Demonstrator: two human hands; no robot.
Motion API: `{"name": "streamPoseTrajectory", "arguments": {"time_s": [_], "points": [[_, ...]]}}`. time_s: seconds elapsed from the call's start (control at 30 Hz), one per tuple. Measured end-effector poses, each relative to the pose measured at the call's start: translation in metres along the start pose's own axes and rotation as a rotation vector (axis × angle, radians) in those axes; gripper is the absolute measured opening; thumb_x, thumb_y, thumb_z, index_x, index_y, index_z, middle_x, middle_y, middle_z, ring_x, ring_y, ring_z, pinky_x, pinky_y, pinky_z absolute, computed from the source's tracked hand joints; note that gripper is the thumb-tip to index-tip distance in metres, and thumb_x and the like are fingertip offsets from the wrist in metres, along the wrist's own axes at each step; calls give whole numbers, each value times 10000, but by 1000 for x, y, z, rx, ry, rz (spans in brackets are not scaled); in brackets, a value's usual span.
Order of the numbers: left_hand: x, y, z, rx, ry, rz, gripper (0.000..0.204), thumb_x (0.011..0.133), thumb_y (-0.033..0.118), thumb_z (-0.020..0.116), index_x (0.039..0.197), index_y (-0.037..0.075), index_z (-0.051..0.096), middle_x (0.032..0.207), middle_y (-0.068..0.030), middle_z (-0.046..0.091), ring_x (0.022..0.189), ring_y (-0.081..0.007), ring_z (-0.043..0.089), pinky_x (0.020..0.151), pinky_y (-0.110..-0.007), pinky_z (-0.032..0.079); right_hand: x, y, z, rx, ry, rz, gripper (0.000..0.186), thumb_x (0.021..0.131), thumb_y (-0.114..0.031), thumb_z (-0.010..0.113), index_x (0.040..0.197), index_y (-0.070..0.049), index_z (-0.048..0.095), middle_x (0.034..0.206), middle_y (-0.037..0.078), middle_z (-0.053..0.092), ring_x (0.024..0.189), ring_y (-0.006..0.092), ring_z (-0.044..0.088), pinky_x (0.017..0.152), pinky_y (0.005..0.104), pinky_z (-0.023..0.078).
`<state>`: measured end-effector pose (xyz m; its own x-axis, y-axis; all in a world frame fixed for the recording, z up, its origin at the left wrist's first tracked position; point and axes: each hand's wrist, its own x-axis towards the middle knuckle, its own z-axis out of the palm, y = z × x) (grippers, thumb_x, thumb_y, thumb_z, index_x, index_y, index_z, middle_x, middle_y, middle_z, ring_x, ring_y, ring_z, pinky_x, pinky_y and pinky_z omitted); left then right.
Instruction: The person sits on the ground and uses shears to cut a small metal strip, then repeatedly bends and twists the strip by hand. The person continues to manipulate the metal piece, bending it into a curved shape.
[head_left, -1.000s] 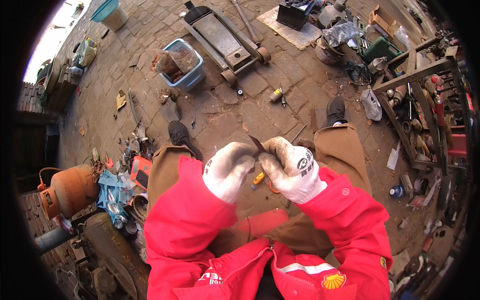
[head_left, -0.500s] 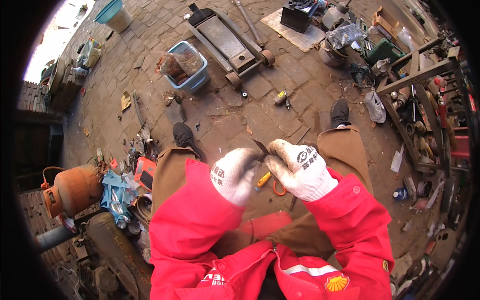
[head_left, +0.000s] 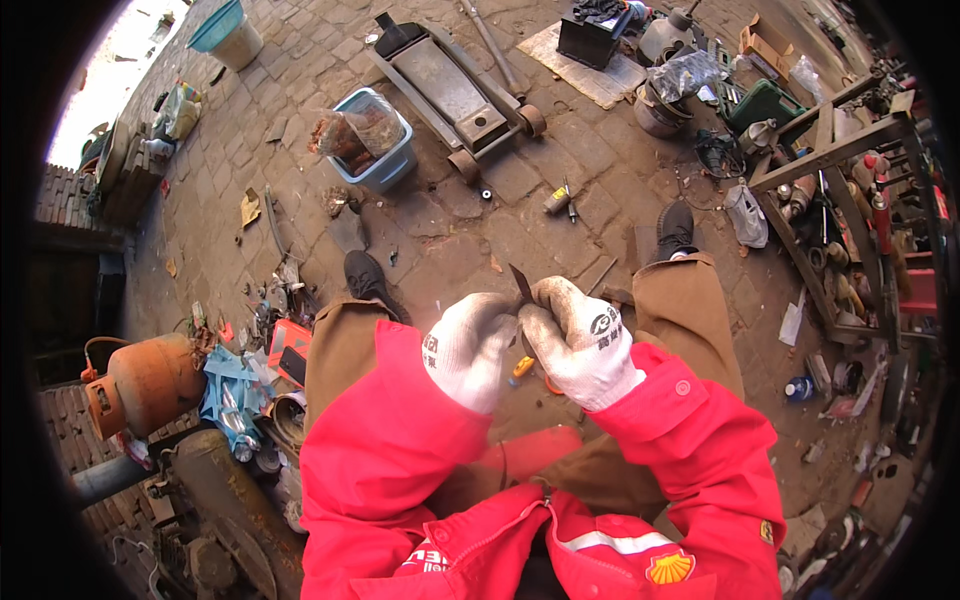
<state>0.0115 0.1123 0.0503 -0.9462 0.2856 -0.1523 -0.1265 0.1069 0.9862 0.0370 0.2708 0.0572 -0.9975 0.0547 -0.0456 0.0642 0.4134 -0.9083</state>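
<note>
My left hand (head_left: 466,348), in a white knit work glove smudged with grime, is closed, with its fingertips against my right hand. My right hand (head_left: 582,345), gloved the same way, is closed too. Between the fingers of both hands a thin, dark, blade-like strip (head_left: 519,282) sticks up and away from me. Its lower part is hidden by the gloves. Below my hands, lower down between my knees, lie a yellow-handled tool (head_left: 521,367) and an orange ring-shaped piece (head_left: 553,384), partly covered by my right hand.
Ahead on the paving stand a floor jack (head_left: 455,90) and a blue tub (head_left: 388,172) with bagged contents. A small can (head_left: 557,200) lies nearer. To the right is a metal frame (head_left: 835,155) crowded with tools and parts. An orange gas cylinder (head_left: 155,380) lies at left beside clutter.
The dark strip has turned more upright and shows more of its length. My right hand has shifted slightly left and tilted, covering more of the orange ring-shaped piece.
</note>
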Motion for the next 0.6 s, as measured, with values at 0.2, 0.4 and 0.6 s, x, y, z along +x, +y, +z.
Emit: {"name": "streamPoseTrajectory", "arguments": {"time_s": [0.2,0.4,0.6], "points": [[4,13,-12,-615,-148,-336,277,966,231,600,1136,19,546,765,-50,560,560,-97,436,484,-232,334,-5,-12,-8,407,10,51,245,943,-84,541,1158,29,569,958,143,692,850,251,692,752,356,534],[5,5,-16,-877,-244,-366,282,955,260,628,1065,16,539,669,-42,506,467,-119,392,419,-253,302,-10,-24,-14,471,-82,-44,251,955,-83,519,1169,45,552,887,127,714,799,233,713,714,328,557],[2,9,-12,-952,-333,-324,331,945,334,641,989,18,556,633,-16,498,461,-106,389,417,-237,289,-6,-37,-19,192,-59,-147,163,956,-69,552,1070,43,582,780,132,690,689,213,697,618,318,538]]}}
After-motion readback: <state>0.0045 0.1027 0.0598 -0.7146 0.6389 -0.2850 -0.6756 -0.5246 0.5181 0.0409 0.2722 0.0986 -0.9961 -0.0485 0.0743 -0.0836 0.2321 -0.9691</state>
